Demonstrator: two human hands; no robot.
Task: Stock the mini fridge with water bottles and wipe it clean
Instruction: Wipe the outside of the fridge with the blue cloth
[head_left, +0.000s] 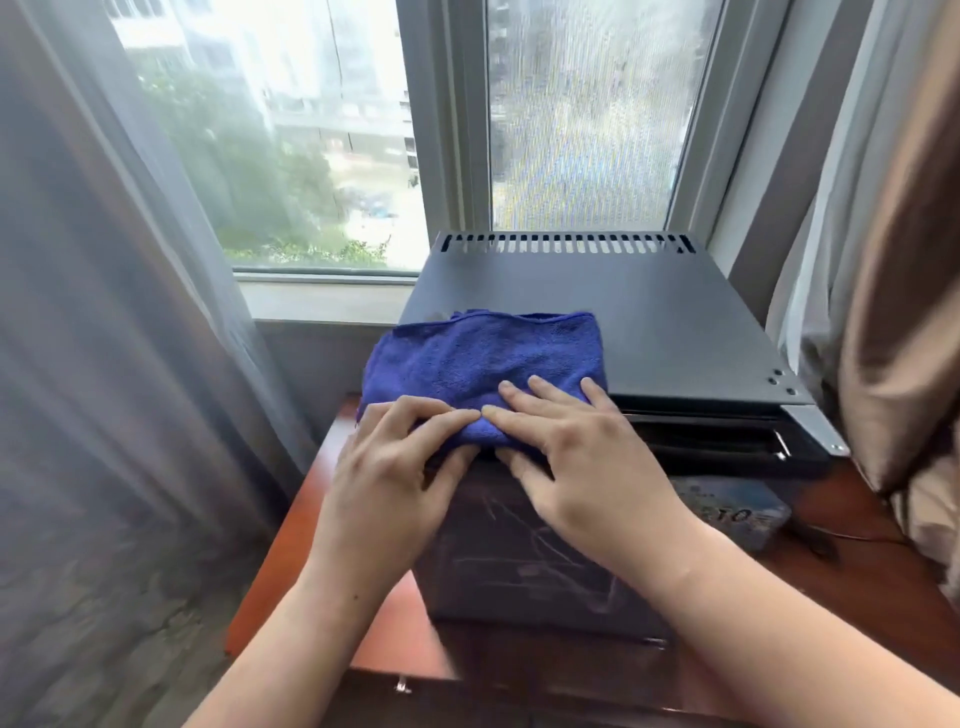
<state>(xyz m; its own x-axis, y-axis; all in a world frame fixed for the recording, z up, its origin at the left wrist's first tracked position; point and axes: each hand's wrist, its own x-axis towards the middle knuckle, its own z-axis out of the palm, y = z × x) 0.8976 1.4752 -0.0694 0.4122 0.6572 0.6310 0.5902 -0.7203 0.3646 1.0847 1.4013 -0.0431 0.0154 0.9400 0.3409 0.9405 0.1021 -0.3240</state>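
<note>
The mini fridge (649, 322), a dark box with a row of vent slots along its rear top edge, stands on a reddish wooden tabletop (291, 525) directly below a window (322, 135), with a grey sheer curtain (93, 312) to its left, a tan curtain (893, 249) to its right, and a pale blue pack (737, 514) lying on the tabletop beside its right side. A folded blue cloth (483, 364) lies on the fridge's top at the front left corner, draping slightly over the front edge. The left hand (395, 478) pinches the cloth's near edge with its grip clamped on the fabric, while the right hand (582, 457) rests beside it, fingers spread flat on the cloth and thumb below the fold at the fridge's front edge.
</note>
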